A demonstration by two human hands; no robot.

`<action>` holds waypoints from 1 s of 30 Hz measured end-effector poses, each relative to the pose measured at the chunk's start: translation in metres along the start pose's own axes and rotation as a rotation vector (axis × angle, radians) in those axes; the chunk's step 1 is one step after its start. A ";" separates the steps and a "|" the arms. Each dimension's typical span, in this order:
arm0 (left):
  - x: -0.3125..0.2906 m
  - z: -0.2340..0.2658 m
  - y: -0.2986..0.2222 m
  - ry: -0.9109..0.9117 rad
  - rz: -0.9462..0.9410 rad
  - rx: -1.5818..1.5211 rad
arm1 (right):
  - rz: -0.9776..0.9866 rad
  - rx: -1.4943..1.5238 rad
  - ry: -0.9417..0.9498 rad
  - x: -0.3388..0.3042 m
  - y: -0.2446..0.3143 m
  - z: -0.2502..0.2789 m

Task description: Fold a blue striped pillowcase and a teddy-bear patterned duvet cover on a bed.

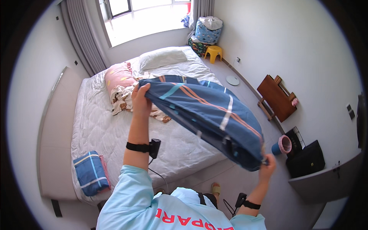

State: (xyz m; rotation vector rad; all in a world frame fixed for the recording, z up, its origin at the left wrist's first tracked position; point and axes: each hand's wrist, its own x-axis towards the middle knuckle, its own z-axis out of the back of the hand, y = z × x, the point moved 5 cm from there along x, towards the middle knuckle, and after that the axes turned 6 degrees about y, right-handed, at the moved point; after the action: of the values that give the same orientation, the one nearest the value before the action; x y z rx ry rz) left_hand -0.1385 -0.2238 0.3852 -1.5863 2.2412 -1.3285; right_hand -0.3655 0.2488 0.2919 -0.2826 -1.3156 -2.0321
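A blue plaid bedding cloth (207,111) with orange, white and turquoise stripes is stretched in the air between my two hands, above the bed's near right part. My left hand (141,100) is closed on its upper left corner, raised high. Lower and to the right, my right hand (267,167) grips its opposite corner. The cloth hangs in loose layers, with a dark fold opening along its lower edge. Whether it is a sheet or a cover I cannot tell. Beneath it lies the bed (126,145) with a white quilted surface.
On the bed are a pink pillow (118,74), a white pillow (162,59), a crumpled brown-patterned cloth (123,96) and a folded blue plaid cloth (91,174). Along the right wall stand a yellow stool (213,53), a wooden folding table (276,98), a bin (281,146) and a black case (306,161).
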 end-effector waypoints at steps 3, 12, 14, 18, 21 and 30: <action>0.019 0.116 -0.032 -0.121 0.140 0.122 | -0.122 0.063 0.517 -0.074 0.040 -0.121; -0.096 0.442 -0.106 -0.711 0.567 0.601 | -0.431 0.550 1.961 -0.281 0.229 -0.428; -0.145 0.480 -0.120 -0.656 0.669 0.626 | -0.095 0.185 2.114 -0.288 0.243 -0.448; -0.231 0.523 -0.128 -0.750 0.811 0.576 | -0.117 -0.016 1.667 -0.246 0.202 -0.477; -0.257 0.521 -0.113 -0.808 0.887 0.553 | -0.645 0.159 1.481 -0.210 0.140 -0.471; -0.228 0.430 0.006 -0.536 1.042 0.586 | -1.107 0.321 0.948 -0.133 -0.035 -0.382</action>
State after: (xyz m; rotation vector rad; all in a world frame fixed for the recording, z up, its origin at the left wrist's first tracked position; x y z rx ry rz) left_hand 0.1847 -0.2948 0.0278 -0.3576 1.6515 -0.9233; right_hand -0.2216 -0.0170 0.0207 1.6706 -1.1642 -2.1409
